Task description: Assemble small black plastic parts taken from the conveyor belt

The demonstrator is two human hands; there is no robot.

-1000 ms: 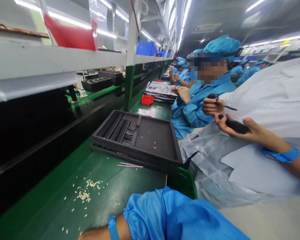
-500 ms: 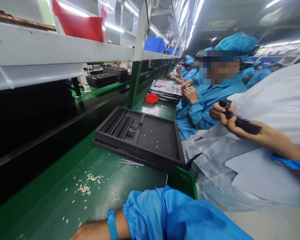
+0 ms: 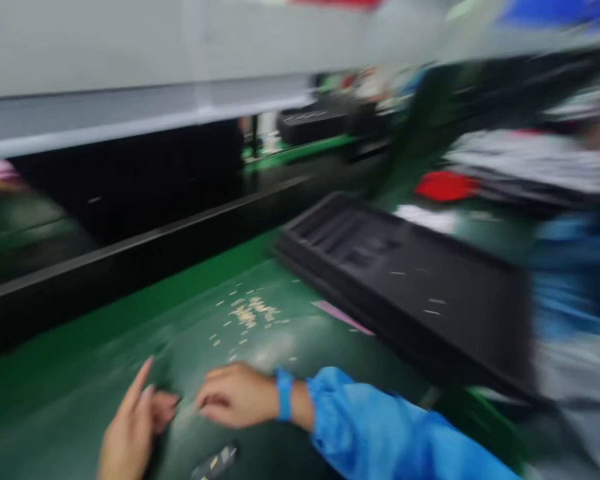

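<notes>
My left hand (image 3: 135, 427) is low over the green bench, its index finger stretched out and the other fingers apart. Something dark shows by its fingertips, too blurred to name. To its right, my right hand (image 3: 237, 395), with a blue band at the wrist, has its fingers curled inward; whatever they may hold is hidden. Just below it lies a small black part (image 3: 215, 463) bearing pale pieces. Small cream-coloured strips (image 3: 253, 312) are scattered in a loose pile beyond my hands.
Pink tweezers (image 3: 344, 317) lie beside stacked black foam trays (image 3: 460, 280), which hold dark parts and a few pale strips. Farther back are a red bin (image 3: 447, 186) and a pile of sheets (image 3: 535, 160). A white shelf (image 3: 130, 50) overhangs the bench.
My view has swung left and down toward the bench. Both hands now show, where earlier only the right wrist and part of that hand were visible. The co-workers have mostly left view.
</notes>
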